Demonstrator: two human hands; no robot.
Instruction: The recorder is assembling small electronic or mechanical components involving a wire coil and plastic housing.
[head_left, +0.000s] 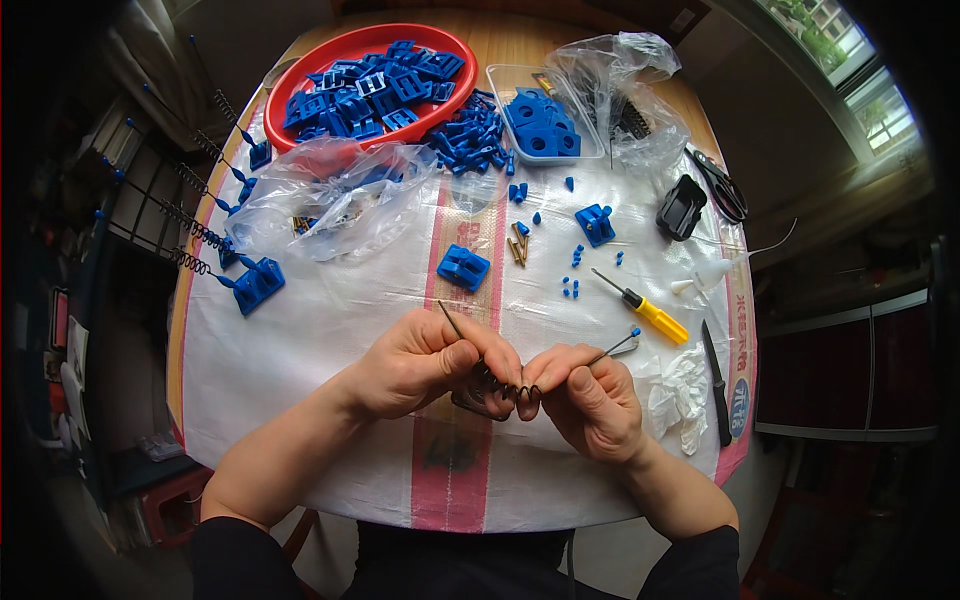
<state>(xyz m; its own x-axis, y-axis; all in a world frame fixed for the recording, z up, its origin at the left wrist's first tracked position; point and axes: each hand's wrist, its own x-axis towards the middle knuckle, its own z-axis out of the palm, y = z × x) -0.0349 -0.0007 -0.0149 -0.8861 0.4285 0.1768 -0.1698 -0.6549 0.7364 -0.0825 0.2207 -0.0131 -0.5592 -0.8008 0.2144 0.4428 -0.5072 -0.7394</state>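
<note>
At the far left, along the table (190, 330) edge, several springs (195, 235) with blue tips lie fanned out, their inner ends meeting blue blocks (258, 283). Just right of them sits a crumpled clear bag (335, 195), and behind it a red bowl (370, 80) heaped with blue plastic parts. A white woven sheet (330, 330) with a pink stripe covers the table. Near its middle, the left hand (425, 365) is curled closed, thumb and fingers pinching one end of a dark coiled spring (510, 392); a thin wire end sticks up past the thumb. The spring is held just above the sheet, between the 2 hands, which nearly touch. The right hand (590, 400) is closed too, pinching the spring's other end, where a straight wire with a blue tip (634, 332) juts out to the right. Beyond the hands lie a blue clip (463, 267), a few brass screws (518, 245) and scattered small blue pieces. Further right are a clear tray (505, 85) of blue parts, a second bag (620, 90), a yellow-handled screwdriver (650, 315), a black block (682, 207), scissors (720, 185), white gloves (680, 395) and a black knife (716, 385).
</note>
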